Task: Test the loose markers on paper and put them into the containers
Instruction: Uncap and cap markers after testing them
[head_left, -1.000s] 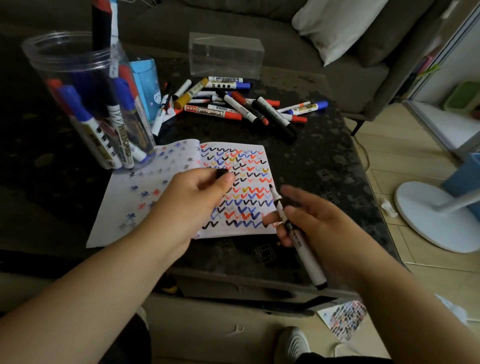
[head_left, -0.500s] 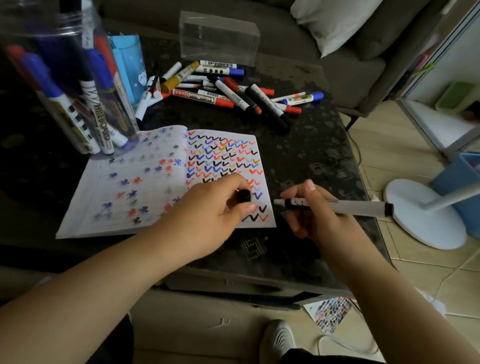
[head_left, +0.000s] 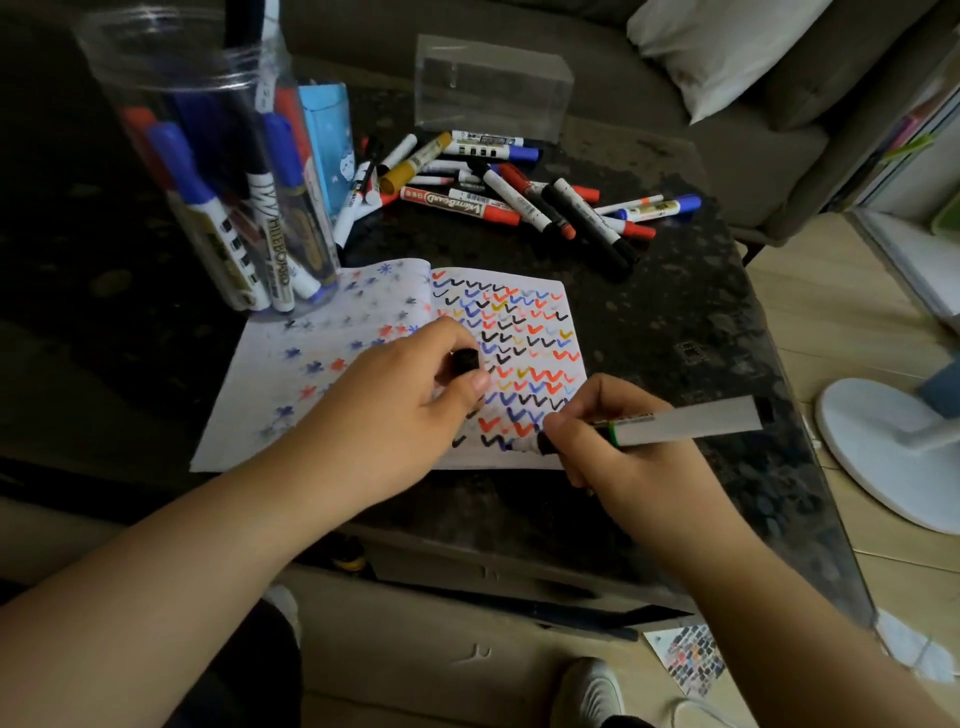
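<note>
Head view: the right hand (head_left: 618, 457) pinches an uncapped grey-barrelled marker (head_left: 680, 420), its tip at the bottom row of ticks on the open white notebook (head_left: 514, 332); whether it touches the paper is hard to tell. The left hand (head_left: 410, 410) grips the small black cap (head_left: 464, 359). This is the testing step. Next, I judge, comes recapping, then dropping it into the clear plastic jar (head_left: 218, 171).
</note>
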